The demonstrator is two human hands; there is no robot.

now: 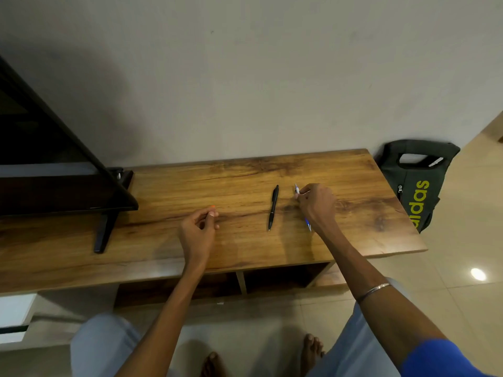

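Blue pen in the right hand, a small orange piece in the left

The blue pen [297, 189] lies slanted on the wooden tabletop [353, 213], just beside the black pen [273, 206]. The right hand [317, 205], palm down with the arm outstretched, curls its fingers round the upper barrel. A loose grip could let the pen slip, roll and knock the black pen. The left hand [197, 229] pinches the orange piece [212, 206] between thumb and forefinger.
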